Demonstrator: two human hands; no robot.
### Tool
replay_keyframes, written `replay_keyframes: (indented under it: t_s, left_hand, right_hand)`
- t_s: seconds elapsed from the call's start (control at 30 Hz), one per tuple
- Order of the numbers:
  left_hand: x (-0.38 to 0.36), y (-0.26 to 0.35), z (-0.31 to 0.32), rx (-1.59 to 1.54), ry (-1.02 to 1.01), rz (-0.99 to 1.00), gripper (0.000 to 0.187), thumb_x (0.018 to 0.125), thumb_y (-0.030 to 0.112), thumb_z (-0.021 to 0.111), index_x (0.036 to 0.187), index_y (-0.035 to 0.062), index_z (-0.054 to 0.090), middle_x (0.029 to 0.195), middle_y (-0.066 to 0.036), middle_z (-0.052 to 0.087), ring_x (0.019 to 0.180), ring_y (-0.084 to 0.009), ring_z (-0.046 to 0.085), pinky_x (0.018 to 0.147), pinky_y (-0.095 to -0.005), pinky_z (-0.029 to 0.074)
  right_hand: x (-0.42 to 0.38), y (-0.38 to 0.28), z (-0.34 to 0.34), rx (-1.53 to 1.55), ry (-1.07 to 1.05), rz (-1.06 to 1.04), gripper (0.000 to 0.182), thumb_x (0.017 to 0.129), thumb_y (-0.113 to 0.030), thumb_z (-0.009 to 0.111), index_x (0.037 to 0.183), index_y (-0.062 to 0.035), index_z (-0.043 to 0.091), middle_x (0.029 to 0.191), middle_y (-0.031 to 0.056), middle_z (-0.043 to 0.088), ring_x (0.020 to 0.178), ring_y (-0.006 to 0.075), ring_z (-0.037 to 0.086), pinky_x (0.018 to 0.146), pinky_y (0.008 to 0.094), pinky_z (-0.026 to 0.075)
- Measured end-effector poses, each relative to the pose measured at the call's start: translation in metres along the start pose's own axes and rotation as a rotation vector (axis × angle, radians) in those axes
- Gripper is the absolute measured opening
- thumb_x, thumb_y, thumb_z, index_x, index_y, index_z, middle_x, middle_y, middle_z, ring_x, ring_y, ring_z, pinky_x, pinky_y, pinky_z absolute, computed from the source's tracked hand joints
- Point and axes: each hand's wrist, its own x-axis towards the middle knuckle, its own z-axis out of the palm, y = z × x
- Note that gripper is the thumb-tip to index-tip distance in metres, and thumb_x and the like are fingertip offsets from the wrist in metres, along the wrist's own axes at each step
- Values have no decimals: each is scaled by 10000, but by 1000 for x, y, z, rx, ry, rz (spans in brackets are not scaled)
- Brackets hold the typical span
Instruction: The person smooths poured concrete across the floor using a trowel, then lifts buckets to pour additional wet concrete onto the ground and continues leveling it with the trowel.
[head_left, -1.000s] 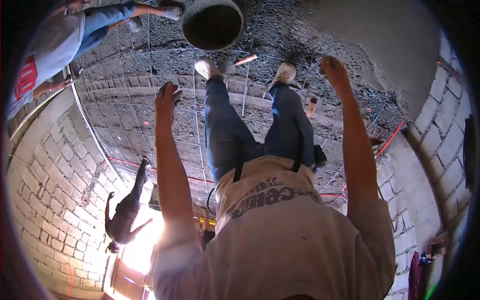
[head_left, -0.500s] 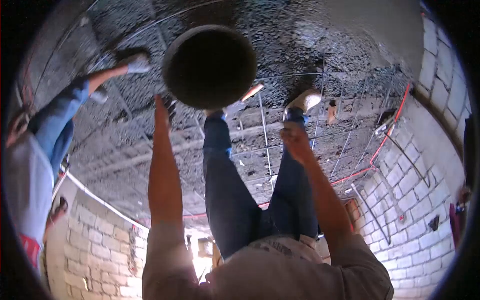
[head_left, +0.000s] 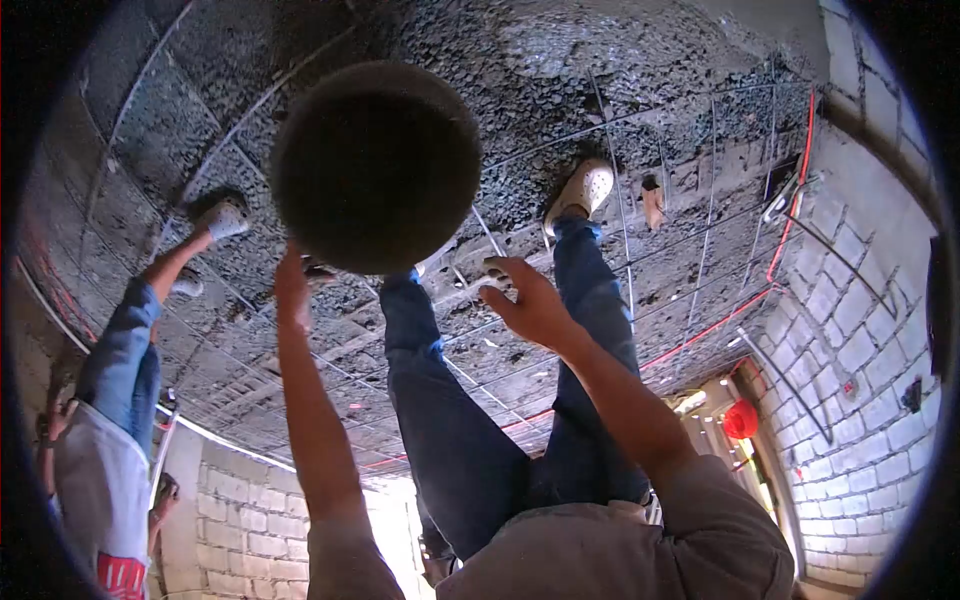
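Note:
A dark round bucket (head_left: 378, 168), its mouth toward me, fills the upper middle of the head view. My left hand (head_left: 293, 295) reaches up at its lower left edge, fingers stretched, with the fingertips overlapped by the bucket. To the lower right of the bucket is my right hand (head_left: 530, 308), apart from it, fingers bent and spread with nothing between them. Beneath lies wet gravelly concrete (head_left: 560, 70) with a grid of steel bars. My feet stand on this ground in light clogs (head_left: 582, 190), one partly hidden behind the bucket.
Another person (head_left: 110, 450) stands at the left, in jeans and a light shirt. Steel bars (head_left: 625, 250) cross the ground around my feet. A red pipe (head_left: 800, 185) runs along the right block wall (head_left: 830, 330). A small brown block (head_left: 652, 203) lies by my right foot.
The bucket looks larger and sits lower and farther left. My right hand has moved left toward it, its fingers now spread. The other person appears lower in view.

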Motion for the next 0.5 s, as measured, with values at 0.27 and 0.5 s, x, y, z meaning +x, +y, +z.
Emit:
replay_keyframes:
  t_s: [0.27, 0.5]
  left_hand:
    - [3, 85, 225, 504, 67, 124, 694, 852, 578, 360, 998, -68, 570, 741, -138, 592, 564, -207, 594, 515, -316, 471]
    - [20, 127, 295, 685, 222, -71, 783, 827, 621, 352, 762, -126, 577, 576, -143, 556, 511, -238, 605, 524, -333, 476]
  right_hand:
    - [37, -4, -102, -154, 237, -61, 621, 749, -310, 645, 1214, 3, 379, 1111, 246, 447, 1046, 403, 438, 852, 456, 403]
    - [87, 48, -142, -229, 311, -86, 710, 724, -339, 653, 1251, 16, 335, 1166, 242, 422, 1066, 398, 424, 908, 450, 364]
